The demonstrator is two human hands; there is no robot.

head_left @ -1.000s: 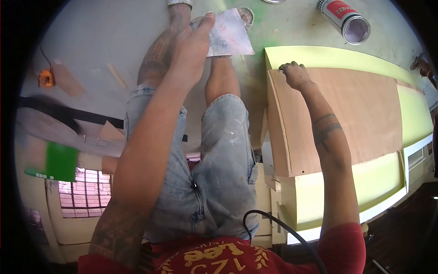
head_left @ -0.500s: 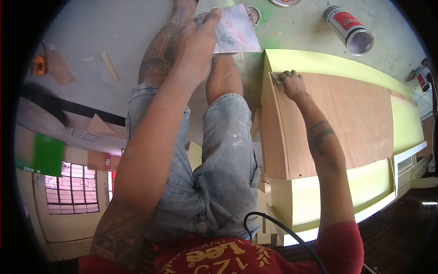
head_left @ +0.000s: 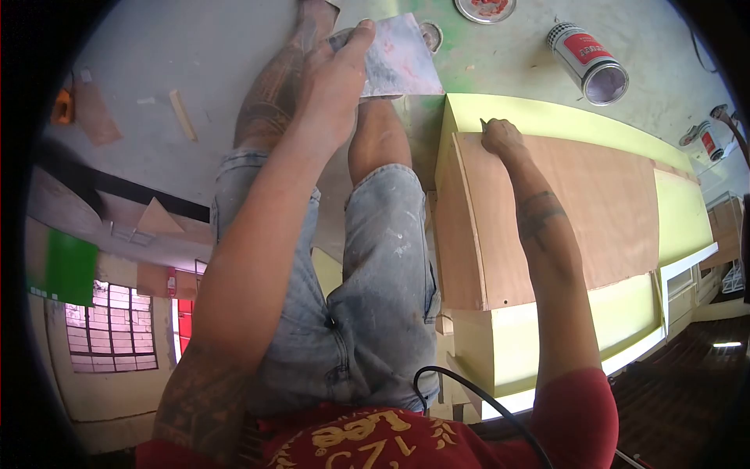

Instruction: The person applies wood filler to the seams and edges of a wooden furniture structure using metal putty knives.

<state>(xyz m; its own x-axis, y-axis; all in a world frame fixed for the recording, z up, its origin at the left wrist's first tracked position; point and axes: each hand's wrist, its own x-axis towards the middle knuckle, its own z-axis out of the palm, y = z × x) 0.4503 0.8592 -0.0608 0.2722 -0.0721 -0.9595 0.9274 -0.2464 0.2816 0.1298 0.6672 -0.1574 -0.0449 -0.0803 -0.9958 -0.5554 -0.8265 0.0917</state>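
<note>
My left hand (head_left: 336,74) is closed on a flat, whitish board (head_left: 401,59) with pink and grey smears, held above my knees. Over at the right, my right hand (head_left: 502,137) is closed round a small scraper (head_left: 484,125), most of which the fingers hide. That hand is at the upper left edge of a brown wood panel (head_left: 570,211), where it meets the pale yellow-green cabinet (head_left: 539,109). The panel lies on the cabinet.
On the floor stand an open can with a red label (head_left: 591,59), a round lid with red residue (head_left: 486,8) and a smaller can (head_left: 709,142). A wood strip (head_left: 183,116) and an orange tool (head_left: 62,107) lie at the left. A black cable (head_left: 476,391) crosses my shirt.
My right hand has turned and shifted slightly, and the scraper has moved from the panel's corner to the cabinet's yellow-green edge. The left hand still holds the board. The view has shifted a little.
</note>
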